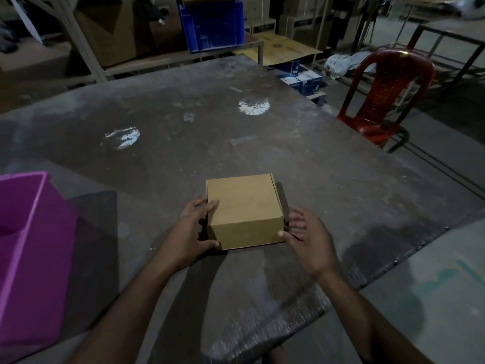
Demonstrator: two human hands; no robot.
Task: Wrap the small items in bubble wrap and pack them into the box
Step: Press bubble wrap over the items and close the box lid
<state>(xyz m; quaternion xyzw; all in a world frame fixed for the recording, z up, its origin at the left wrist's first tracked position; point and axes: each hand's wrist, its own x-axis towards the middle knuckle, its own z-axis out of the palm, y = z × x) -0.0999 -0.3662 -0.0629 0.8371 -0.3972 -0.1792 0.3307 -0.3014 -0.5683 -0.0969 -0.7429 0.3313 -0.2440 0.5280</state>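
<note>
A small brown cardboard box [244, 206] with its lid closed sits on the grey table [328, 179], near the front middle. My left hand [193, 232] grips its left side, fingers over the top edge and thumb at the lower front corner. My right hand [307, 240] is at the box's right side with fingers spread and relaxed, the thumb touching the front right corner. A sheet of bubble wrap [288, 311] lies flat on the table under and in front of the box. No small items are visible.
A pink plastic bin [29, 253] stands at the left table edge. A red plastic chair [385, 95] stands beyond the right edge. Shelving with a blue crate [212, 22] and cardboard boxes lines the back. Two bright light spots lie on the table's far half.
</note>
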